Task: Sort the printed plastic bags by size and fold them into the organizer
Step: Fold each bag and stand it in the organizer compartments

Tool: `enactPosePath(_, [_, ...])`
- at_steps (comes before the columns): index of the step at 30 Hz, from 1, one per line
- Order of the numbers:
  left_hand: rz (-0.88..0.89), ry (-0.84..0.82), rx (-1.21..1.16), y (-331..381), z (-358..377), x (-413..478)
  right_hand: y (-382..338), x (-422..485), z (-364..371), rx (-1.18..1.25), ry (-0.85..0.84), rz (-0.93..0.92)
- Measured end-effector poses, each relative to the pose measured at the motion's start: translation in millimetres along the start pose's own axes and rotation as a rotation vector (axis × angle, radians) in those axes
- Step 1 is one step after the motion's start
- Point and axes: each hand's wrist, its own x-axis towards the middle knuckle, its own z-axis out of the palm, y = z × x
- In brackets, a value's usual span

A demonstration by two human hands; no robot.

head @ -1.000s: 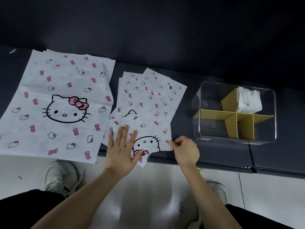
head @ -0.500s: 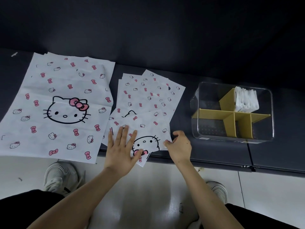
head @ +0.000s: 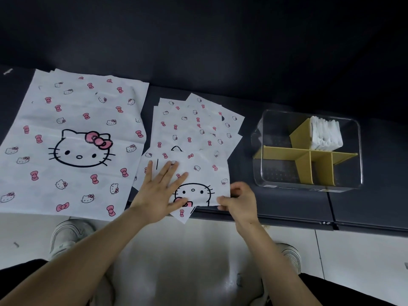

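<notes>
Hands are both down on the work now. The left hand (head: 159,193) is laid flat on the top small bag (head: 199,173), just left of the organizer (head: 355,173). Its fingers are held straight and fanned wide, and the palm is pressed beside the printed cat face. The right hand (head: 240,202) is set on the side nearer the organizer, fingers curled, and the bag's near right corner is pinched between thumb and fingertips.

That bag is seen lying tilted, with one corner poked past the near edge of the table (head: 287,210). It is rested on a fanned pile of small bags (head: 194,127) in the same print, spread left of the organizer and a little farther back. Farther left again, well apart from the organizer, the large bags (head: 72,107) are spread flat in a stack, and a big cat face with a pink bow is shown on top.

The organizer is a clear box stood on the dark table, split into compartments by yellow dividers (head: 284,151). Folded white bags (head: 325,135) are packed upright in its back right compartment; how many cannot be counted. Nearer than the organizer, past the table edge, pale floor and light shoes (head: 68,235) are seen, with both forearms stretched above them.
</notes>
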Motion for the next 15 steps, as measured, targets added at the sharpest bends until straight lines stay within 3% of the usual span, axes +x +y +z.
enactPosePath(2, [0.017,0.002,0.005,0,0,1,3,0,3,0.049,0.088,0.028])
enactPosePath(6, [0.017,0.051,-0.021,0,3,-2,-2,1,6,0.132,0.099,0.126])
enactPosePath(12, [0.017,0.409,-0.304,35,-29,5,-14,-6,8,0.462,0.062,0.33])
enactPosePath(15, [-0.035,0.405,-0.419,70,-34,0,-12,-20,18,0.645,0.028,0.378])
